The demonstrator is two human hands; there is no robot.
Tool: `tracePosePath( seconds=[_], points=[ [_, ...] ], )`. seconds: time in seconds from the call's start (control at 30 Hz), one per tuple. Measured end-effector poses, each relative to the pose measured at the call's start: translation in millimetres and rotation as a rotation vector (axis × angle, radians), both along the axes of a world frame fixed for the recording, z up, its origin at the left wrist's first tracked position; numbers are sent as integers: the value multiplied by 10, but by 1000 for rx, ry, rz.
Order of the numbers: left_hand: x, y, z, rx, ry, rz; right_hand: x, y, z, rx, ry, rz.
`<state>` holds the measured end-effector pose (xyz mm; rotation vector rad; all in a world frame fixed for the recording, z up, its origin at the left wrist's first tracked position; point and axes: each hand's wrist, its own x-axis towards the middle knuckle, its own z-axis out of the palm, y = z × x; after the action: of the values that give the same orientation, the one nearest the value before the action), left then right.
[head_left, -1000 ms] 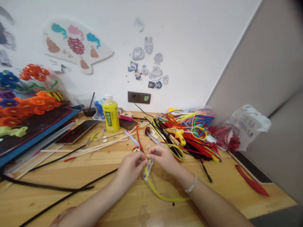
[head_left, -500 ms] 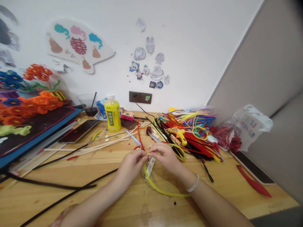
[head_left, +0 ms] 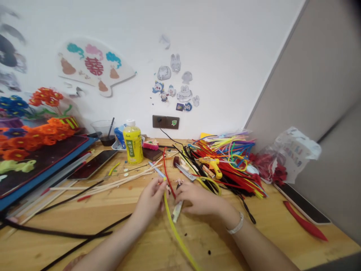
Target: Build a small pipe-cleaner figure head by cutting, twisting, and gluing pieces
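Note:
My left hand (head_left: 150, 201) pinches the top end of a yellow-green pipe cleaner (head_left: 176, 229), which runs down and to the right toward the table's near edge. My right hand (head_left: 197, 197) rests just right of it, fingers curled low over the wood near a small pale strip (head_left: 177, 210) and a red pipe cleaner (head_left: 168, 177); I cannot make out whether it holds anything. A silver bracelet sits on my right wrist. Scissors (head_left: 184, 172) lie just beyond my fingers.
A heap of coloured pipe cleaners (head_left: 228, 162) with a yellow glue gun (head_left: 212, 163) fills the right. A yellow bottle (head_left: 132, 143), a tablet (head_left: 91, 163), pale sticks (head_left: 113, 180), black stems (head_left: 64, 233), orange pipe-cleaner flowers (head_left: 34, 133), a phone and a red tool (head_left: 306, 222) surround the wooden table (head_left: 118, 210).
The yellow-green pipe cleaner was a loop held between both hands; now it hangs straight from my left hand. My right hand has let go and dropped to the table.

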<state>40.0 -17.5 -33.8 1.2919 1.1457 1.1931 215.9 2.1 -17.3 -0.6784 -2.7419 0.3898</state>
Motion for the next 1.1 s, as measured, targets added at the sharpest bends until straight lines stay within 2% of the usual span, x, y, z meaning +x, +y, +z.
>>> tracePosePath(
  seconds=[0.13,0.2,0.3,0.4,0.47,0.53,0.7,0.87,1.1],
  points=[
    [-33,1,83,51,9,61,-64,-28,-89,157,-87,1],
    [-54,8,110,108,29,88,-74,-14,-119,167,-71,-44],
    [-110,21,143,215,143,142,-38,32,-136,12,87,-215],
    [-179,19,163,307,400,203,-21,49,-137,-185,426,-411],
    [-209,5,163,336,580,228,-60,23,-140,-296,640,-457],
    [-214,-21,155,361,740,232,-132,-25,-147,-412,754,-436],
    [-164,-85,136,495,1003,171,-284,-111,-181,-598,819,-448],
    [-140,-89,115,559,1087,126,-299,-79,-237,-711,829,-459],
    [-113,-107,55,566,1106,61,-318,-89,-248,-688,848,-371]
  ],
)
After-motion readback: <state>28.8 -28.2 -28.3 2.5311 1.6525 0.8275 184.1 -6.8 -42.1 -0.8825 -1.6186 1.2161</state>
